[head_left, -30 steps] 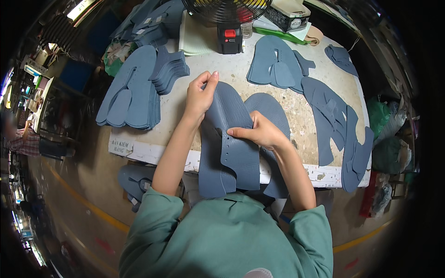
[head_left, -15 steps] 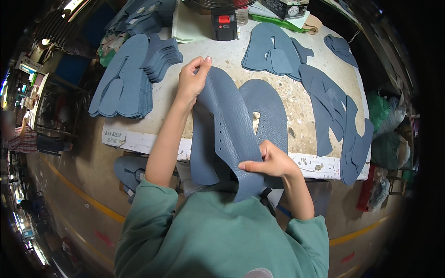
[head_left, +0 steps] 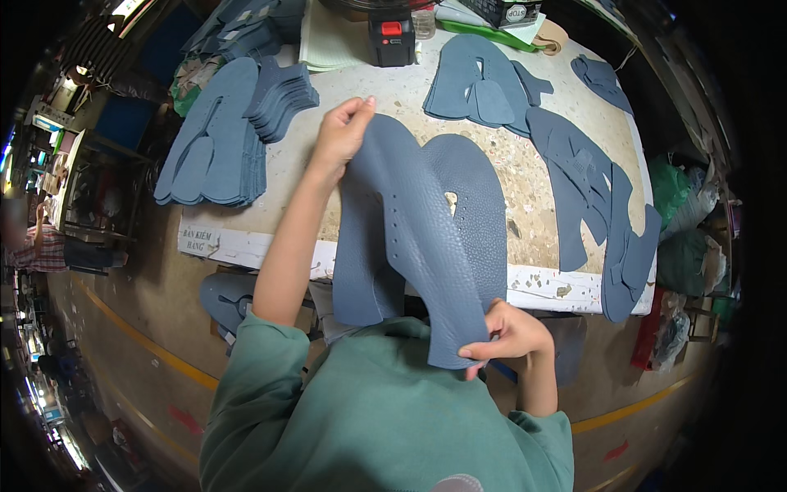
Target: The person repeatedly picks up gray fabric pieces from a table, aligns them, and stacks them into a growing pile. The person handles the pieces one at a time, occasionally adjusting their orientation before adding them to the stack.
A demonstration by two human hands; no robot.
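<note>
Blue-grey leather piece [head_left: 430, 213], forked, held up slantwise over the near edge of the table [head_left: 534, 221]. Small holes run along the inner edge of its slit.

Left hand [head_left: 344, 138]: above the table, thumb and fingers pinched on the piece's top edge. Right hand [head_left: 512, 334]: off the table's near edge, on the wearer's side; thumb on top, clamped on the lower end of the right leg. Hands well apart, leather stretched between. Left leg hangs loose past the table's near edge.

Second leather piece [head_left: 485, 180], same kind, pebbled, holes by its slit, lies behind the held one at the table's near middle.

Table's left side: tall stack of leather cutouts [head_left: 225, 98], a pile of small cutouts [head_left: 283, 94] touching it. Table's far right of centre: another stack [head_left: 455, 78]. Table's right side: loose cutouts [head_left: 566, 164], overlapping, some reaching past the near edge.

Table's far side: pale paper [head_left: 334, 37], black block [head_left: 392, 45] with red switch, green tray [head_left: 484, 39], a box [head_left: 507, 12] beyond it. Left of the table, well apart: another person [head_left: 37, 246] in checked cloth.
</note>
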